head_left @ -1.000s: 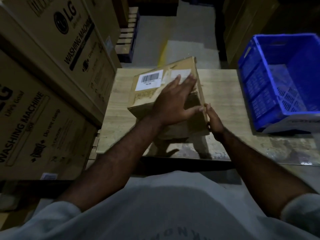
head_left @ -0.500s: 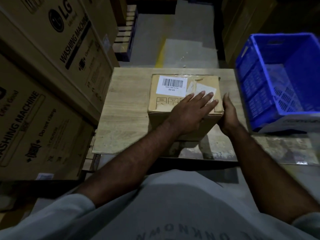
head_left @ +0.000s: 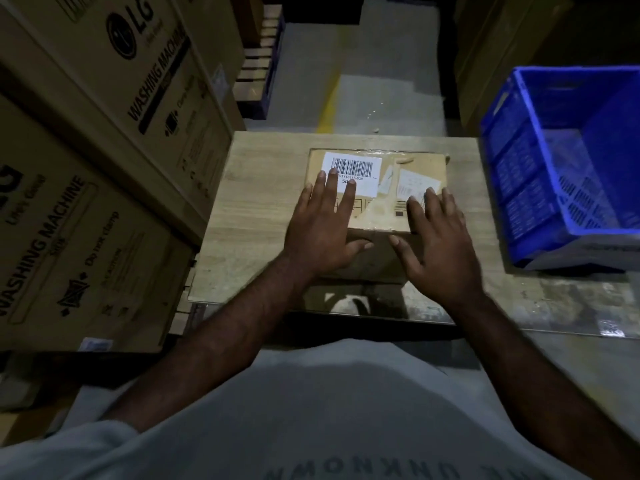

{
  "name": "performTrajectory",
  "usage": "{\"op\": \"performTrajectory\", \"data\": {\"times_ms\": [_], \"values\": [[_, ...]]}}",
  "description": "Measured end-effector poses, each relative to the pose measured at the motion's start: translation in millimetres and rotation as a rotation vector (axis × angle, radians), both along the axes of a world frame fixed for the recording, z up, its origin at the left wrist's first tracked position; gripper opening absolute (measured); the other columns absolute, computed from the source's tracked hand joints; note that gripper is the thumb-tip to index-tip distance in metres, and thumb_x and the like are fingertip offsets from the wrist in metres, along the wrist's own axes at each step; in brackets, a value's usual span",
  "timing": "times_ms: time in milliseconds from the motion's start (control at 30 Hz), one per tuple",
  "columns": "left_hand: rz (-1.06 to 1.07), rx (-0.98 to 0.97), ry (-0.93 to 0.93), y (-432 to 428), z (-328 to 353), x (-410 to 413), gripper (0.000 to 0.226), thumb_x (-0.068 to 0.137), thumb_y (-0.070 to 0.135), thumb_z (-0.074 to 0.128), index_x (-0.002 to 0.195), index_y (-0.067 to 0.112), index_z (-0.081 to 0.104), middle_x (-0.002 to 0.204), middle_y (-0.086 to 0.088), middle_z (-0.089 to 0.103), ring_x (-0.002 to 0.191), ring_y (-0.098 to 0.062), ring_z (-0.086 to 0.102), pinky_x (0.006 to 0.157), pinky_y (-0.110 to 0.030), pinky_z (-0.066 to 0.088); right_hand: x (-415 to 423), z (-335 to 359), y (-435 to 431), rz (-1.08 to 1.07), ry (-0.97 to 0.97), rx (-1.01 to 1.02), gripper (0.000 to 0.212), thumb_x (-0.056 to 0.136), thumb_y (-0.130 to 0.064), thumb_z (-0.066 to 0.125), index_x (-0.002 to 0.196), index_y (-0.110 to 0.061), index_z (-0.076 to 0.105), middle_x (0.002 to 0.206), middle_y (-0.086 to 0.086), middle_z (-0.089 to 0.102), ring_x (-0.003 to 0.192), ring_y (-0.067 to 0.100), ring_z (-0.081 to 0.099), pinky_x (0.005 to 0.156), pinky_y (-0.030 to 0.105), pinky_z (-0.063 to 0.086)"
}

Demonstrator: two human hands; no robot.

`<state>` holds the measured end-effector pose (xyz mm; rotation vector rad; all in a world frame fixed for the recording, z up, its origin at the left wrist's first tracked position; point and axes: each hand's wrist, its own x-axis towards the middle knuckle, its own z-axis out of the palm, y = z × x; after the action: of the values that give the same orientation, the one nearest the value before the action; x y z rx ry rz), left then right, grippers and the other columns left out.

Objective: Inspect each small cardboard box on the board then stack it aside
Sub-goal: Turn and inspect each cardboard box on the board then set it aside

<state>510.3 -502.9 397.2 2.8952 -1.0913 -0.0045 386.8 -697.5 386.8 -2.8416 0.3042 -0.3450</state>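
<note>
Now one box (head_left: 379, 209), two hands (head_left: 320, 237) (head_left: 438, 251)

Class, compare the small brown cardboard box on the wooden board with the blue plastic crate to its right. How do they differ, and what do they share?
The small brown cardboard box is closed and carries a white barcode label; the blue plastic crate is open-topped with perforated walls. The left hand and right hand lie flat on the box; no hand touches the crate. Both are rectangular.

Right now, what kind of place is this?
Probably a warehouse or stockroom: big washing machine cartons stacked at left, a blue plastic crate at right, and a barcoded cardboard box on the board.
</note>
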Motion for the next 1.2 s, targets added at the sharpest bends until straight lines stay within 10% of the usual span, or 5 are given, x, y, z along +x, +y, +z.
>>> {"op": "performTrajectory", "data": {"times_ms": [367, 733, 1200], "values": [[-0.012, 0.018, -0.001, -1.6, -3.6, 0.2, 0.122, 0.079, 0.094, 0.032, 0.165, 0.011, 0.007, 0.17, -0.025, 0.001, 0.159, -0.038, 0.0, 0.128, -0.051, 0.008, 4.6, -4.5, 2.4, -0.013, -0.008, -0.067, 0.08, 0.1, -0.07, 0.035, 0.159, -0.016, 0.042, 0.167, 0.02, 0.032, 0.156, 0.036, 0.026, 0.122, 0.055, 0.03], [0.001, -0.035, 0.153, -2.7, 16.9, 7.3, 0.117, 0.081, 0.092, 0.036, 0.166, 0.017, 0.006, 0.172, -0.016, -0.006, 0.159, -0.03, -0.008, 0.126, -0.043, -0.004, 18.5, 24.7, -5.7, -0.044, 0.052, -0.128, 0.069, 0.105, -0.062, 0.021, 0.155, -0.02, 0.045, 0.162, 0.014, 0.041, 0.154, 0.032, 0.032, 0.125, 0.064, 0.007], [0.059, -0.061, 0.147, -32.1, 21.8, 66.7, 0.093, 0.097, 0.078, 0.025, 0.165, 0.016, 0.013, 0.173, -0.01, 0.004, 0.16, -0.026, 0.0, 0.127, -0.048, 0.001, 96.0, 32.4, -34.3, -0.042, 0.289, -0.08, 0.075, 0.103, -0.071, 0.015, 0.166, -0.031, 0.016, 0.173, 0.019, 0.013, 0.16, 0.035, 0.01, 0.126, 0.058, 0.011]]}}
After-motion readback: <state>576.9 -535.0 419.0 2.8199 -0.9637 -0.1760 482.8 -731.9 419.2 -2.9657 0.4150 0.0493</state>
